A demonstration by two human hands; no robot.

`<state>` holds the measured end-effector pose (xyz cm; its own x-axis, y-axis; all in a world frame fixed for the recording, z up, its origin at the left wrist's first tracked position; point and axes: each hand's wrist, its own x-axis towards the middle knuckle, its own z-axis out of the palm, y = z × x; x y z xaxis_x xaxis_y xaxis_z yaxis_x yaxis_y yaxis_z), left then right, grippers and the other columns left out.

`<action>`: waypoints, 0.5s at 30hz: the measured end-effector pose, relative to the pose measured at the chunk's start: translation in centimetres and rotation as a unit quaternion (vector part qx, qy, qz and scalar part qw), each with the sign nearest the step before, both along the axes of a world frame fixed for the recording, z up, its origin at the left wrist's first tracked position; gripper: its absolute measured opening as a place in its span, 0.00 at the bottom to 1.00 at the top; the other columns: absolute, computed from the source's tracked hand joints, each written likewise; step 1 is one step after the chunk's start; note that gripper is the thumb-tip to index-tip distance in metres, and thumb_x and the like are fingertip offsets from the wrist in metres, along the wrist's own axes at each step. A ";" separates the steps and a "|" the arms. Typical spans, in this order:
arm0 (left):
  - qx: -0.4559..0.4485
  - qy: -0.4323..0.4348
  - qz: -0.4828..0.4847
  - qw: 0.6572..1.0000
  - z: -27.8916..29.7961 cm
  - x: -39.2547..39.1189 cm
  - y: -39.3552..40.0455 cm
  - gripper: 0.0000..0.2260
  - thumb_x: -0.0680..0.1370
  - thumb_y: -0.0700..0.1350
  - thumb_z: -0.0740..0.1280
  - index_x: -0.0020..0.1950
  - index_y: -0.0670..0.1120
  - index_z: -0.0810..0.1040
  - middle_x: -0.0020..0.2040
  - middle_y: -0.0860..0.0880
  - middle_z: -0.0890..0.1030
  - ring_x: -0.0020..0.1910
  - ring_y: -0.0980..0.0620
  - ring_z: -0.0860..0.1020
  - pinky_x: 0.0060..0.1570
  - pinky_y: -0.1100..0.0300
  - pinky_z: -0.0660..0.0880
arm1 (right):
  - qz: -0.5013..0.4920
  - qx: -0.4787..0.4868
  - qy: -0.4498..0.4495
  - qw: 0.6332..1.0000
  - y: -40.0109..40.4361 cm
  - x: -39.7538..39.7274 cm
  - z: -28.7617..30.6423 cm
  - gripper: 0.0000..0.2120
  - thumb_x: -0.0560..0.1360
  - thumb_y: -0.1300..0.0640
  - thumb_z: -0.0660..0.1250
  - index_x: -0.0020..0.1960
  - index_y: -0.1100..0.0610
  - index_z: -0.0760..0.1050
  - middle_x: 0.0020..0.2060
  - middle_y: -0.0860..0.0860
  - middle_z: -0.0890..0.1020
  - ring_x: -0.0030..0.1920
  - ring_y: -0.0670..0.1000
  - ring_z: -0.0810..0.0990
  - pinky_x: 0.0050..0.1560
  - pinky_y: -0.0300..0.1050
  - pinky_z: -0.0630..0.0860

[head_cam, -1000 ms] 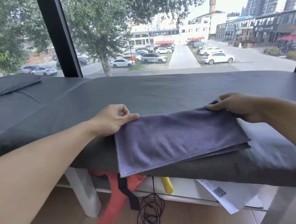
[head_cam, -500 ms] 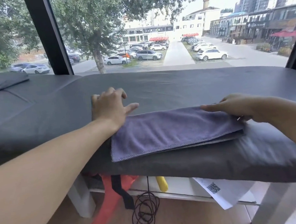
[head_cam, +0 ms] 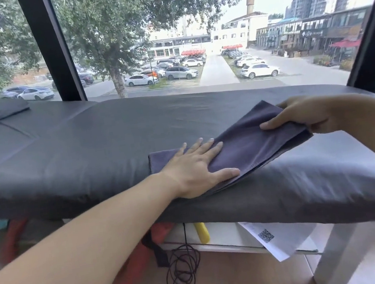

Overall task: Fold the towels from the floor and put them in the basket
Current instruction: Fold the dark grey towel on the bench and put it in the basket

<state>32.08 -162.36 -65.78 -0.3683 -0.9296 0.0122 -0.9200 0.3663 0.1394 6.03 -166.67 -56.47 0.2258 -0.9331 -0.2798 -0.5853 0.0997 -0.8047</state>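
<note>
A grey towel (head_cam: pixel 248 143) lies on a padded bed (head_cam: pixel 109 137), mid-fold. The left hand (head_cam: pixel 197 171) presses it flat, fingers spread; the right hand (head_cam: pixel 302 114) pinches its lifted right end. Next, probably, that end needs carrying leftward over the pinned half

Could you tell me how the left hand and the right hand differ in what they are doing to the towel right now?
The left hand lies flat, fingers spread, palm pressing the towel onto the mattress; the right hand pinches the towel's end, thumb on top. Under the left hand the cloth stays flat; the end held by the right hand is raised off the mattress. The left hand is at the near edge, the right farther back. Both are bare and touching the same towel.
</note>
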 end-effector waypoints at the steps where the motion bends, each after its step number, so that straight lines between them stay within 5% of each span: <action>1: -0.023 0.004 0.008 1.000 -0.2 1.6 0.2 0.41 0.74 0.76 0.48 0.82 0.58 0.49 0.83 0.57 0.47 0.81 0.58 0.41 0.79 0.48 0.40 | 0.000 -0.009 -0.032 0.999 0.3 0.5 0.6 0.21 0.71 0.55 0.76 0.60 0.63 0.79 0.49 0.57 0.87 0.45 0.54 0.87 0.39 0.44 0.82; 5: -0.100 0.049 0.056 0.992 -1.6 8.5 1.9 0.45 0.69 0.80 0.42 0.80 0.57 0.60 0.81 0.58 0.57 0.81 0.60 0.50 0.80 0.51 0.43 | 0.028 -0.022 -0.136 0.990 2.3 4.3 2.2 0.14 0.75 0.59 0.72 0.58 0.65 0.80 0.47 0.58 0.87 0.40 0.53 0.86 0.35 0.42 0.83; 10: -0.090 0.162 0.101 0.978 -2.9 11.1 2.9 0.37 0.73 0.72 0.52 0.78 0.56 0.67 0.79 0.60 0.62 0.79 0.60 0.56 0.80 0.53 0.47 | 0.079 -0.088 -0.070 0.991 4.7 13.2 0.2 0.04 0.74 0.59 0.72 0.48 0.58 0.80 0.36 0.57 0.76 0.30 0.51 0.74 0.25 0.37 0.69; 12: -0.066 0.288 0.115 0.949 -3.1 11.5 2.4 0.24 0.78 0.61 0.62 0.72 0.54 0.75 0.76 0.57 0.69 0.77 0.60 0.62 0.80 0.53 0.49 | 0.107 -0.105 -0.020 0.989 5.6 16.4 -1.6 0.06 0.74 0.58 0.70 0.39 0.56 0.77 0.30 0.57 0.72 0.23 0.51 0.69 0.23 0.36 0.65; 15: -0.045 0.463 0.145 0.873 -3.2 11.9 2.2 0.16 0.78 0.53 0.65 0.60 0.49 0.85 0.65 0.55 0.81 0.70 0.61 0.73 0.76 0.53 0.62 | 0.092 -0.141 0.049 0.985 6.0 19.4 -4.8 0.07 0.71 0.53 0.68 0.42 0.57 0.81 0.23 0.51 0.75 0.21 0.51 0.73 0.25 0.40 0.73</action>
